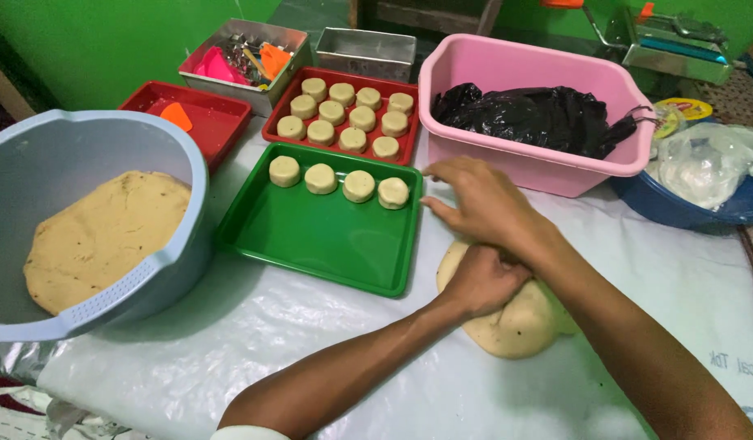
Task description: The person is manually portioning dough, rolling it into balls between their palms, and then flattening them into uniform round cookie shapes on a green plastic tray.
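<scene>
head view: one camera, looking down on a worktable covered in white plastic sheet [230, 342].
left hand: the left hand [484, 279] is closed in a fist, knuckles pressed down into the dough lump [515, 326], seemingly to put weight into it.
right hand: the right hand [480, 200] lies open and flat, fingers spread, crossing over the left wrist and resting on the far edge of the same lump, just beside the green tray [327, 236].
dough lump: pale beige, soft and rounded, speckled with dark flecks; it sits on the sheet near the person, right of centre, partly hidden under both hands.
green tray: glossy plastic, shallow-rimmed, holding a single far row of four short round dough pucks [338, 179], set apart so they do not touch; the rest of its floor is bare.
red tray: a red tray [283, 106] farther back carries eleven like pucks in close rows.
bowl: at left, a big grey-blue bowl [173, 244] holds a flattened slab of dough [99, 236], matte and slightly rough.
pink tub: a pink tub [555, 163] at far right contains a crumpled, shiny black plastic bag [531, 114].
far left: a second red tray [205, 130] with an orange scraper [176, 116], beside a metal tin of cutters [246, 57].
</scene>
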